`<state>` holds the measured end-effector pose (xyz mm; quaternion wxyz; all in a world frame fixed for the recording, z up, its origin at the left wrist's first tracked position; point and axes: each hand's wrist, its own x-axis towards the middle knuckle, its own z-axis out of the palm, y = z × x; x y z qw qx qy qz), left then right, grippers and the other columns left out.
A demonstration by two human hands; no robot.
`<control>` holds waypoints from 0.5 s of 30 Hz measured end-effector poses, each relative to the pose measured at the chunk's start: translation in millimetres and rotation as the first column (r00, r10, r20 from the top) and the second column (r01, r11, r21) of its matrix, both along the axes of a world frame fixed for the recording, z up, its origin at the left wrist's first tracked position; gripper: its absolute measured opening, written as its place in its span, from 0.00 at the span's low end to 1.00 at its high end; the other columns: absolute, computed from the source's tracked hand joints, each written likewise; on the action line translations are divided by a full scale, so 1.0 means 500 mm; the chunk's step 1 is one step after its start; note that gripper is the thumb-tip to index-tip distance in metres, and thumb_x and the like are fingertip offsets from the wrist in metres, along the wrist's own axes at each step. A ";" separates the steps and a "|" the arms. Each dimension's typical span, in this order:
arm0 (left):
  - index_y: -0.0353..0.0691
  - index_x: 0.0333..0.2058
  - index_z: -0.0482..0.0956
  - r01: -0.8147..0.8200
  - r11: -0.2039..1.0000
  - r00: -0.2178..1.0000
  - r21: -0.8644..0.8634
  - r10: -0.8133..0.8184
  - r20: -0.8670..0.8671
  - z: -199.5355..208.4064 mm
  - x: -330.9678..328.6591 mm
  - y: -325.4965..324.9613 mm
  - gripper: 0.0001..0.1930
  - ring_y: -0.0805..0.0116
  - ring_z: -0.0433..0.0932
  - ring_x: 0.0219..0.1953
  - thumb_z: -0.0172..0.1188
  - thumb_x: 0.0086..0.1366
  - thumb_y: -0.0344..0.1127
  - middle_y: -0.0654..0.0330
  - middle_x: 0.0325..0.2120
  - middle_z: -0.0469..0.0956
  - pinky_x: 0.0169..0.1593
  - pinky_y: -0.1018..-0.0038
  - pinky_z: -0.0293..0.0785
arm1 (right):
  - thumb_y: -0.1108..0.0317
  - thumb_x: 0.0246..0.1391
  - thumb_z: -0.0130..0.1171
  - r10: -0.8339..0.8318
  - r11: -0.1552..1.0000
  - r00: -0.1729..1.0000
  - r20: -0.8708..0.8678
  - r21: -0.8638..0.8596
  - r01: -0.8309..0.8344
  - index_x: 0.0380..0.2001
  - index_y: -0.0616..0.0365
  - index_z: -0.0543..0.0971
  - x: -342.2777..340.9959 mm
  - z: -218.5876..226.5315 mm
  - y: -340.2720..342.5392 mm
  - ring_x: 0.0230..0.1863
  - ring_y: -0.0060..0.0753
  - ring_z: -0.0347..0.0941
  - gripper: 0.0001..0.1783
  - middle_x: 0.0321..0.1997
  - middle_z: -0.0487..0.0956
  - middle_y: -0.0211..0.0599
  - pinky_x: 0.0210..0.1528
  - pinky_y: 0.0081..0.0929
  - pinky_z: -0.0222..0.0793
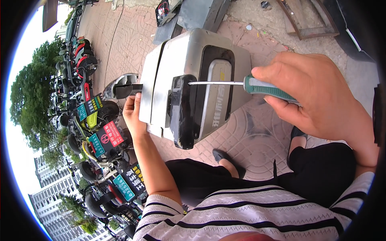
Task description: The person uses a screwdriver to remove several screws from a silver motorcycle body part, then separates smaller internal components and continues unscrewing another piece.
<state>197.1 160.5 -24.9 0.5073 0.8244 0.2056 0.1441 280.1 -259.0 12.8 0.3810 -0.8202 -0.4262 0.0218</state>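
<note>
In front of me a silver-grey plastic case (187,46) stands tilted, with a black recessed panel and a bulky black handle (183,108) on its side. My right hand (313,90) is closed round the green and grey grip of a screwdriver (265,87). Its thin shaft points left, and the tip meets the upper part of the black handle. At the left edge of the case, my left hand (134,114) grips it with bent fingers, some hidden behind the edge. A black tab (130,89) sticks out just above these fingers.
A grey and black curved part (116,88) lies left of the case. Beyond it stand dark metal boxes (201,14), and a rusty frame (309,30) lies at the far right. Parked scooters (94,140) line the left side. My feet (229,160) rest on paving below.
</note>
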 end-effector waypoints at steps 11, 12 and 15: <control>0.36 0.30 0.79 -0.044 0.997 0.999 -0.067 0.044 -0.002 -0.008 -0.001 0.010 0.10 0.83 0.71 0.27 0.62 0.67 0.36 0.68 0.25 0.78 0.33 0.85 0.67 | 0.69 0.50 0.58 -0.030 0.992 0.679 -0.734 0.059 0.108 0.43 0.64 0.77 0.005 0.022 0.002 0.30 0.26 0.75 0.16 0.33 0.79 0.35 0.25 0.28 0.68; 0.36 0.30 0.79 -0.044 0.995 0.999 -0.084 0.044 0.006 -0.007 -0.003 0.010 0.10 0.83 0.71 0.28 0.63 0.66 0.36 0.68 0.27 0.78 0.34 0.85 0.67 | 0.68 0.52 0.56 -0.005 0.978 0.539 -0.842 0.108 0.179 0.43 0.65 0.77 0.006 0.011 0.003 0.32 0.24 0.75 0.16 0.33 0.79 0.35 0.24 0.24 0.68; 0.35 0.31 0.80 -0.043 0.997 0.999 -0.070 0.043 0.000 -0.005 0.000 0.000 0.09 0.83 0.71 0.28 0.63 0.66 0.36 0.68 0.27 0.79 0.34 0.85 0.66 | 0.67 0.54 0.56 -0.021 0.938 0.319 -0.948 0.091 0.333 0.42 0.67 0.77 -0.001 0.028 0.020 0.28 0.20 0.73 0.16 0.31 0.79 0.39 0.20 0.16 0.66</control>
